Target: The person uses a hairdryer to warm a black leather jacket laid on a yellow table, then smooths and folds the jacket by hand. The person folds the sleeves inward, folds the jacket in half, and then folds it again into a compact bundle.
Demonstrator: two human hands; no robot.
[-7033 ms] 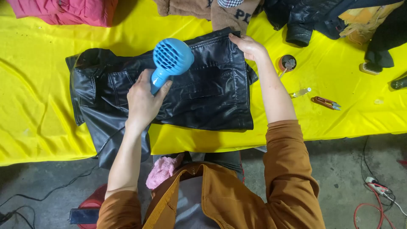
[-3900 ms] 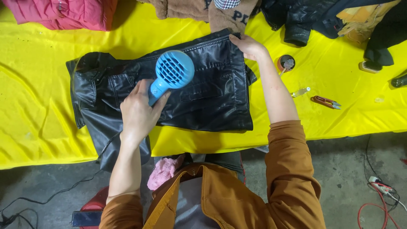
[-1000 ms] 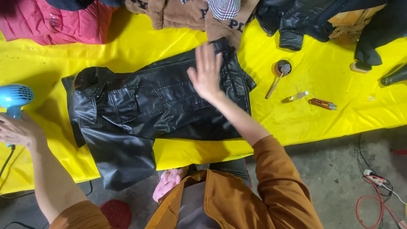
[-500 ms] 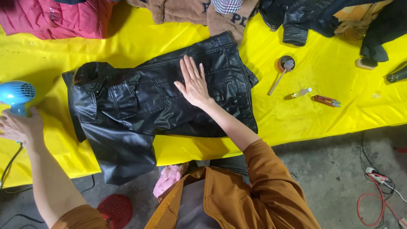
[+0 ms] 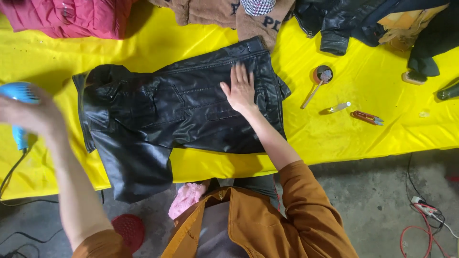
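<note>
A black leather jacket [image 5: 158,114] lies spread on the yellow table cover [image 5: 363,138], one sleeve hanging over the front edge. My right hand [image 5: 240,88] rests flat on the jacket's right part, fingers spread, holding nothing. My left hand [image 5: 31,114] is blurred at the far left, over the table's left end, right beside a blue hair dryer [image 5: 18,112]. The dryer's head shows above the hand and its handle below it. Whether the hand still grips it I cannot tell.
Red padded jacket [image 5: 71,16], brown fleece garment [image 5: 224,12] and dark jackets [image 5: 344,19] lie along the back. A small tin with a brush [image 5: 322,76], a small clear bottle [image 5: 339,107] and red snips [image 5: 366,117] lie to the right. Cables [image 5: 425,220] run over the floor.
My left hand carried the blue dryer off the jacket to the far left of the table. My right hand slid from the jacket's far corner across its front, pressing flat.
</note>
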